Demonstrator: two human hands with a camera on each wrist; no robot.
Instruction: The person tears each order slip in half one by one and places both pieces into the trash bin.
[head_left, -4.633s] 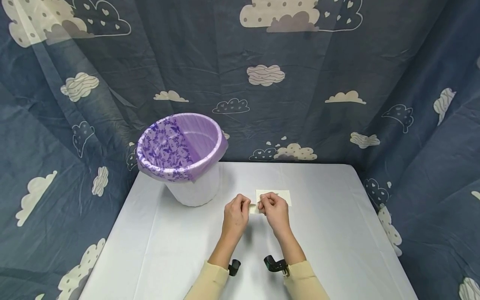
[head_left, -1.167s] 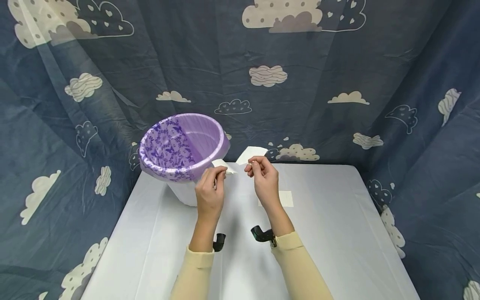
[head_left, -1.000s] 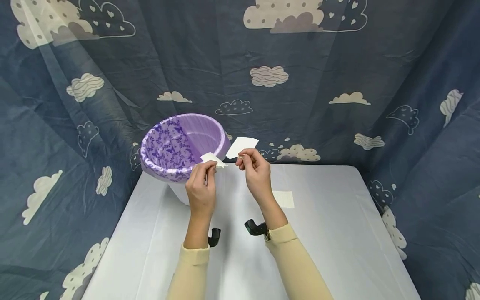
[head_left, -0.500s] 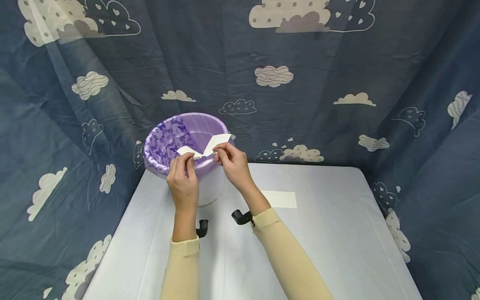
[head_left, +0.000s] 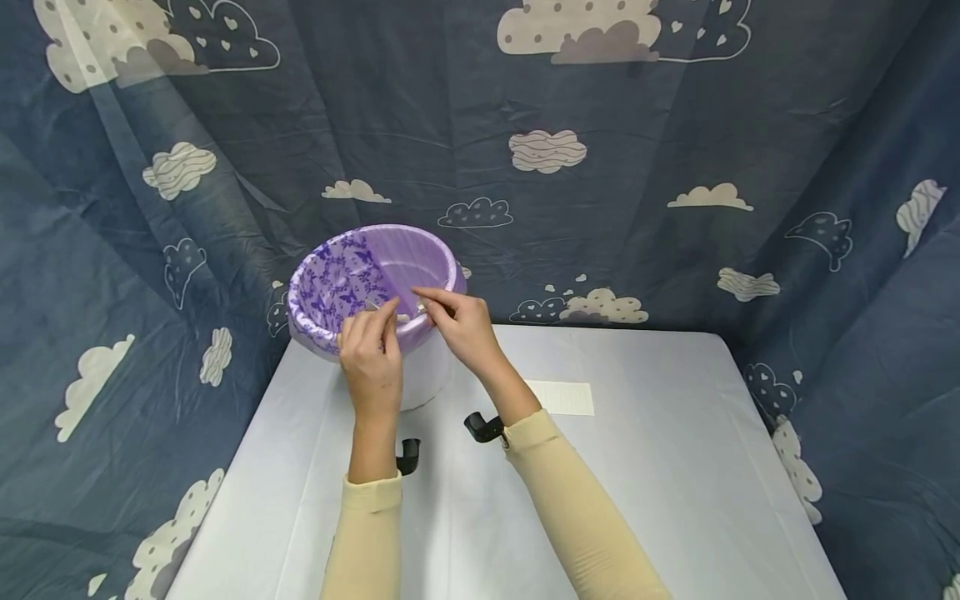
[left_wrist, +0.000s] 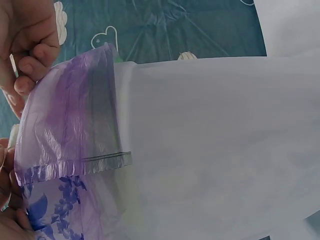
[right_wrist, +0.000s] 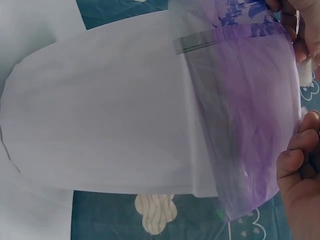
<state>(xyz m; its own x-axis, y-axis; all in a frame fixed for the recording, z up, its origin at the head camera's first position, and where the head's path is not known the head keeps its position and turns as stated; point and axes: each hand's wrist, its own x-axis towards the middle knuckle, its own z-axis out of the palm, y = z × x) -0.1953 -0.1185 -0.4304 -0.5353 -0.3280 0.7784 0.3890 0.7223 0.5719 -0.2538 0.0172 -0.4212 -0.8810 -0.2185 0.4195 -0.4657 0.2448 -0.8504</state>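
Note:
A white bin [head_left: 423, 375] stands at the left of the table. A purple bag [head_left: 412, 258] lines it and folds over its rim, partly with a dark butterfly print. My left hand [head_left: 369, 358] is over the near rim, its fingertips close together. My right hand [head_left: 465, 329] is just right of it, forefinger stretched out. Small white bits of paper [head_left: 420, 308] show inside the bin by the fingertips, with the rest hidden behind the hands and rim. In the left wrist view a white scrap [left_wrist: 14, 132] shows beside the left fingers, apparently loose.
A pale sheet of paper [head_left: 562, 398] with faint lines lies flat on the white table [head_left: 660, 467], right of the bin and partly behind my right forearm. Dark blue cloth [head_left: 592, 250] with a cloud print hangs behind and on both sides.
Both hands have moved left from the table's middle to the bin, carrying paper pieces. The pieces, held above the rim half a second ago, have dropped mostly out of sight as the fingers let go.

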